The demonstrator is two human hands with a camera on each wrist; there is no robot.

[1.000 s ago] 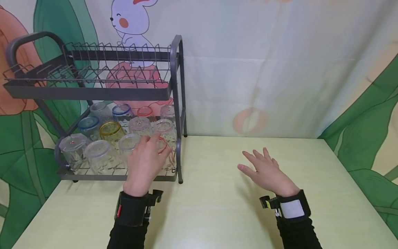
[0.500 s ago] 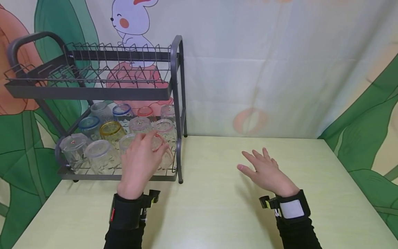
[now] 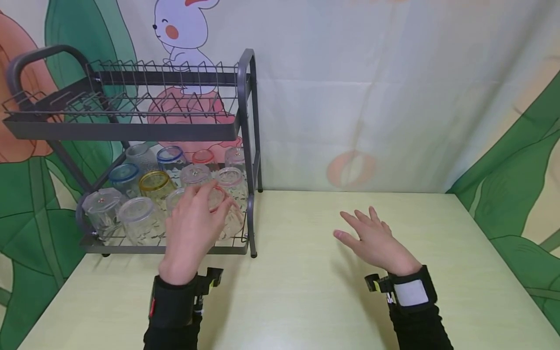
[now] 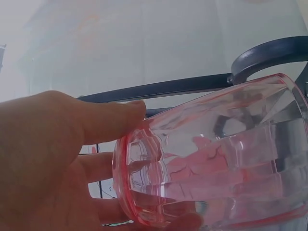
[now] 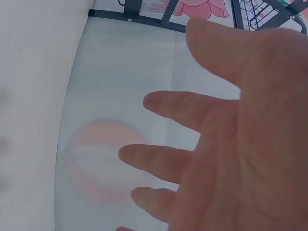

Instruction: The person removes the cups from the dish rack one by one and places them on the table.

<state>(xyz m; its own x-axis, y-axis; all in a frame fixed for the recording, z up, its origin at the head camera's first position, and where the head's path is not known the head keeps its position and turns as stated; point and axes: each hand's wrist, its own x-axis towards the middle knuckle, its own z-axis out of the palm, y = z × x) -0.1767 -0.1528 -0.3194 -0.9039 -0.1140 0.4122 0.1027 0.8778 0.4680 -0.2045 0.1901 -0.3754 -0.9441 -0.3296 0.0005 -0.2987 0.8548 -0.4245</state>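
In the head view my left hand (image 3: 195, 221) is at the front right of the rack's lower shelf. Its thumb and fingers grip a clear glass with a reddish tint (image 3: 233, 221) near its upturned base. The left wrist view shows that glass (image 4: 216, 159) close up, faceted, with the thumb on one side and fingers on the other. The glass is tilted; the hand hides part of it. Out to the right, my right hand (image 3: 376, 243) hovers over the table with fingers spread, holding nothing.
A dark two-tier dish rack (image 3: 127, 130) stands at the table's left. On its lower shelf are several upside-down glasses, including a yellow one (image 3: 156, 187) and a blue one (image 3: 124, 174). A printed curtain (image 3: 372, 97) hangs behind the pale table (image 3: 297, 291).
My left hand has moved slightly left and toward me, and the reddish glass in its grip has tilted and shifted with it. The right hand stays in place.
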